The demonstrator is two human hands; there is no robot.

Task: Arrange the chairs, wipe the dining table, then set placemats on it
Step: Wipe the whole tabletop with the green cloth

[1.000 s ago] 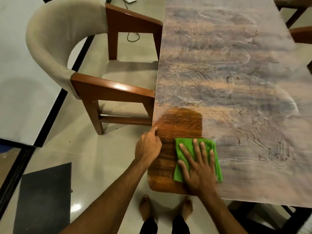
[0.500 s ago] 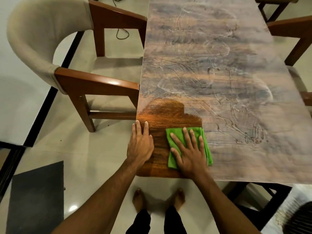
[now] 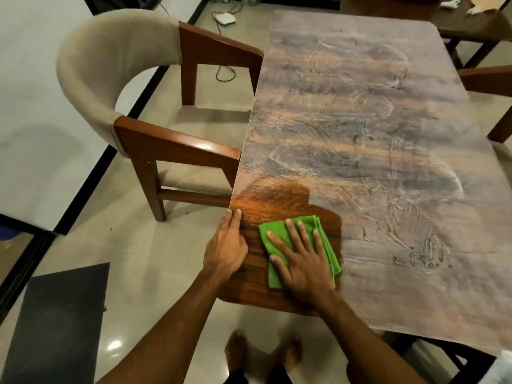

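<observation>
The wooden dining table (image 3: 360, 134) is dusty and grey over most of its top, with a clean shiny brown patch at its near left corner. A folded green cloth (image 3: 277, 231) lies on that patch. My right hand (image 3: 302, 259) presses flat on the cloth with fingers spread. Just left of it, my left hand (image 3: 225, 248) rests flat on the table's left edge, holding nothing. A chair (image 3: 119, 79) with a beige curved back and brown wooden arms stands at the table's left side, its arms touching the edge.
Parts of other wooden chairs (image 3: 490, 81) show at the table's right side. A second dark table (image 3: 471, 26) stands beyond the far end. A white device with a cable (image 3: 225, 18) lies on the floor. A dark mat (image 3: 61, 322) lies at lower left. My bare feet (image 3: 263, 353) stand below the corner.
The clean patch has widened slightly as my right hand slid the cloth. My left hand went from fingertips touching to lying flat on the edge. The camera tilted up, showing the far end.
</observation>
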